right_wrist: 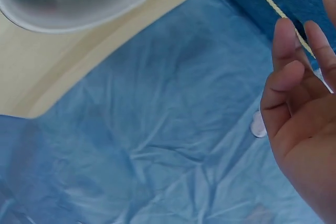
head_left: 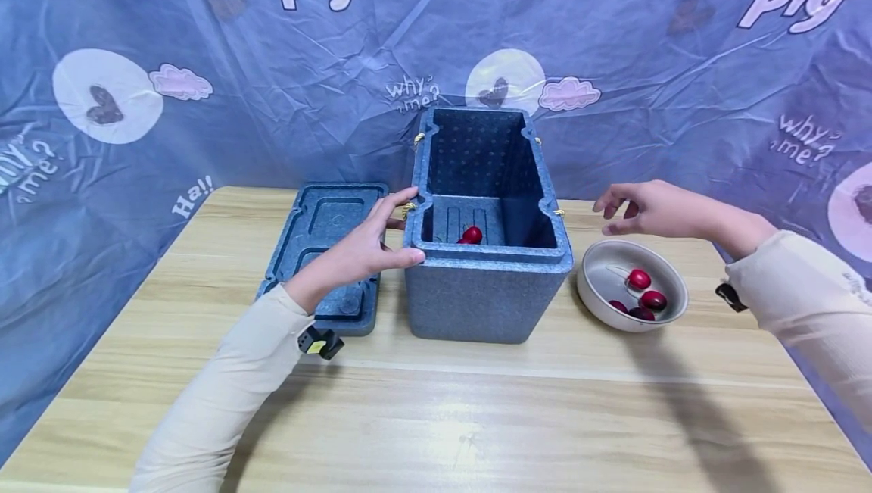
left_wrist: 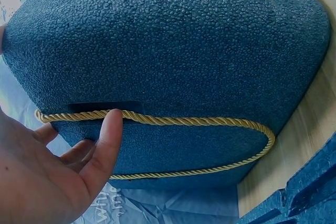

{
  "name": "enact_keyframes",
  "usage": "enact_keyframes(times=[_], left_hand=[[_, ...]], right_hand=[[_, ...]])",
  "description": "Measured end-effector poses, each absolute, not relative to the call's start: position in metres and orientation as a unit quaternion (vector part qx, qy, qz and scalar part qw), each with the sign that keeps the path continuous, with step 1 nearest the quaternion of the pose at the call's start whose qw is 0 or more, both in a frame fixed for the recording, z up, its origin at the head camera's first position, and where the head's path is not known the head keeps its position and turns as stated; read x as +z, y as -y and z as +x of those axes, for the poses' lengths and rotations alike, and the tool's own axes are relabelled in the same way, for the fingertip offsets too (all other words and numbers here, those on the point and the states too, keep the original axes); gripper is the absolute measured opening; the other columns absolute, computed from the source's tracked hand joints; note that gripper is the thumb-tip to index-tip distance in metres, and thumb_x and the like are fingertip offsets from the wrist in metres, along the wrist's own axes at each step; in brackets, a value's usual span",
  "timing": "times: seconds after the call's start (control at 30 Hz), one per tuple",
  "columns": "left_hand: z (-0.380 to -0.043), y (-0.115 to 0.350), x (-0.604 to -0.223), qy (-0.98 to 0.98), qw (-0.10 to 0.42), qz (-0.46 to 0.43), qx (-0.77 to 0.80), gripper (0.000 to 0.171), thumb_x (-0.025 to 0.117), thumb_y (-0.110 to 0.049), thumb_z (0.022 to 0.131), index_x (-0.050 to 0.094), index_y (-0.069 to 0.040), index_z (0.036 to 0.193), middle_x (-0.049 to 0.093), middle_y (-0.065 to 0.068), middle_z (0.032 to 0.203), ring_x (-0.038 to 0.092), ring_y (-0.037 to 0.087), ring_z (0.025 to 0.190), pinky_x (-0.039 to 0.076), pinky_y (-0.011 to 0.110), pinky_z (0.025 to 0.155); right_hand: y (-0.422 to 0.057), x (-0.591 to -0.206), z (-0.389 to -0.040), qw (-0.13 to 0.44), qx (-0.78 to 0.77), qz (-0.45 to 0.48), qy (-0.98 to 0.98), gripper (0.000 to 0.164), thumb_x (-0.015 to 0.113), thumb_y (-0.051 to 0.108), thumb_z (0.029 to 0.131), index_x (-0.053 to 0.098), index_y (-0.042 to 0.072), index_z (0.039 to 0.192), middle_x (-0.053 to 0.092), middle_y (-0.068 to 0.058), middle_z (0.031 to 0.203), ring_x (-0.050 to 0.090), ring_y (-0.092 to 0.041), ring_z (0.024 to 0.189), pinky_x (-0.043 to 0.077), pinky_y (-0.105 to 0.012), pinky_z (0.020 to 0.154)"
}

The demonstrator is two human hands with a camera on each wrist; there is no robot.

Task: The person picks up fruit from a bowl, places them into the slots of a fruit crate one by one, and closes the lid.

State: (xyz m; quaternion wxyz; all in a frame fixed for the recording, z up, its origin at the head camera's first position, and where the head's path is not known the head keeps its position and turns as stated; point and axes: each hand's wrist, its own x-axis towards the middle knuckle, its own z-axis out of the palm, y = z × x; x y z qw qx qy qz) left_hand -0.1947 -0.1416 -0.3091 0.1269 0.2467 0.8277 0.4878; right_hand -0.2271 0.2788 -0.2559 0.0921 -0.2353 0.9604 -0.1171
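From where I stand, the work looks like shifting cherries (head_left: 639,279) between the bowl (head_left: 602,281) and the foam box (head_left: 477,300), and I'd say it wants a light touch: pinch one fruit at a time, by the stem if it offers, lift it well over the rim, and let go low so it doesn't bruise. The left hand (head_left: 357,251) would do best simply steadying the box; its thumb and fingers are spread apart, touching the near left edge beside the gold cord (left_wrist: 199,120), not clamped. The right hand (head_left: 664,209) hangs with its fingers loosely bent and apart, nothing between them, up by the bowl's far side. Four cherries show in the bowl, nearer the wearer than that hand and well below it; at least one more red fruit (head_left: 472,235) lies on the box floor, to the right of the left hand. Everything stands on the bench (head_left: 436,417).
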Motion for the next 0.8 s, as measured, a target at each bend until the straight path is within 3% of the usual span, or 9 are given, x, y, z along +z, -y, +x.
enact_keyframes(times=[0.4,0.6,0.8], left_hand=[[-0.197,0.141,-0.310,-0.829,0.129,0.246,0.485,0.103,0.066,-0.073,0.071,0.014,-0.037,0.153,0.008,0.002,0.160,0.035,0.031,0.137,0.044,0.048,0.096],[-0.196,0.141,-0.309,-0.826,0.126,0.253,0.487,0.107,0.065,-0.076,0.069,0.014,-0.034,0.153,0.010,0.004,0.159,0.035,0.033,0.137,0.045,0.047,0.094],[-0.195,0.141,-0.309,-0.827,0.127,0.253,0.486,0.107,0.065,-0.076,0.070,0.014,-0.033,0.154,0.009,0.004,0.160,0.035,0.033,0.137,0.045,0.048,0.095]], right_hand=[[-0.299,-0.296,-0.219,0.211,-0.183,-0.215,-0.936,0.035,0.072,0.015,0.084,0.060,0.000,0.114,0.065,-0.002,0.093,0.059,-0.007,0.076,0.047,-0.023,0.068],[-0.308,-0.310,-0.214,0.276,-0.215,-0.185,-0.918,0.044,0.069,0.013,0.085,0.053,-0.006,0.122,0.063,-0.007,0.096,0.060,-0.015,0.071,0.050,-0.028,0.064],[-0.312,-0.323,-0.211,0.289,-0.222,-0.184,-0.913,0.043,0.070,0.012,0.086,0.052,-0.007,0.120,0.065,-0.007,0.098,0.060,-0.011,0.073,0.049,-0.025,0.065]])
